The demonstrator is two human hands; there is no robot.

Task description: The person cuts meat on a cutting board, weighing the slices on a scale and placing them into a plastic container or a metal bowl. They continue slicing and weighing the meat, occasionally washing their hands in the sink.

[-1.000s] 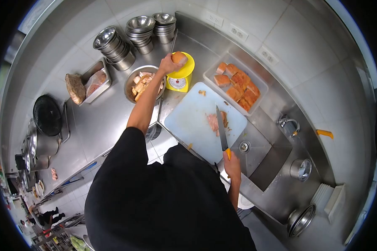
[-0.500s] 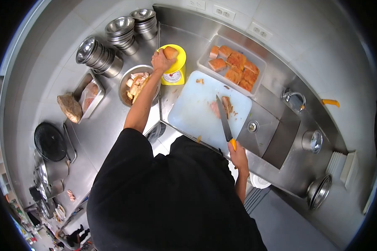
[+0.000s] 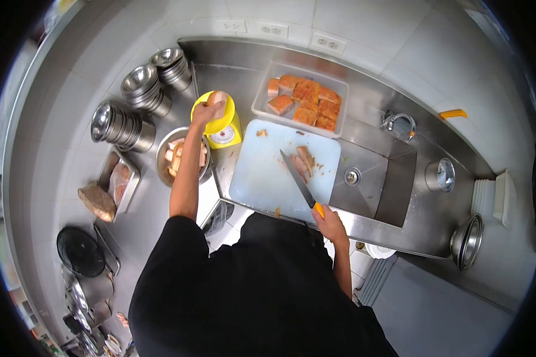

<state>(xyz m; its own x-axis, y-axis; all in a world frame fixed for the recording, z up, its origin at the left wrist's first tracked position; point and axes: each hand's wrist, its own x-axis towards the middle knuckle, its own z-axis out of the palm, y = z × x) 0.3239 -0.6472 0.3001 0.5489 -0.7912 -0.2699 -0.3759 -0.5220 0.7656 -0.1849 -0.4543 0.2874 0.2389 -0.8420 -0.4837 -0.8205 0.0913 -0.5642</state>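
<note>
My left hand (image 3: 203, 113) is closed on a block of meat (image 3: 219, 105), its pale pink side showing, over the yellow kitchen scale (image 3: 231, 132). A round dial faces me on the front of the scale. In my right hand (image 3: 330, 225) is a kitchen knife (image 3: 299, 182) by its yellow handle, the blade lying across the pale blue cutting board (image 3: 259, 184) and pointing away to the left. Beside the blade are thin brown and pink meat trimmings (image 3: 304, 159), with small crumbs scattered around them.
A clear plastic tub (image 3: 343, 128) of orange-brown meat blocks stands behind the board. Left of the scale is a metal bowl (image 3: 161, 156) of meat pieces, partly behind my forearm. Stacked metal bowls (image 3: 140, 80) line the back left. A sink (image 3: 363, 199) lies to the right.
The meat block has turned in my left hand, from its browned face to its pale side, and sits over the scale. The knife has shifted slightly on the board. My view has tilted.
</note>
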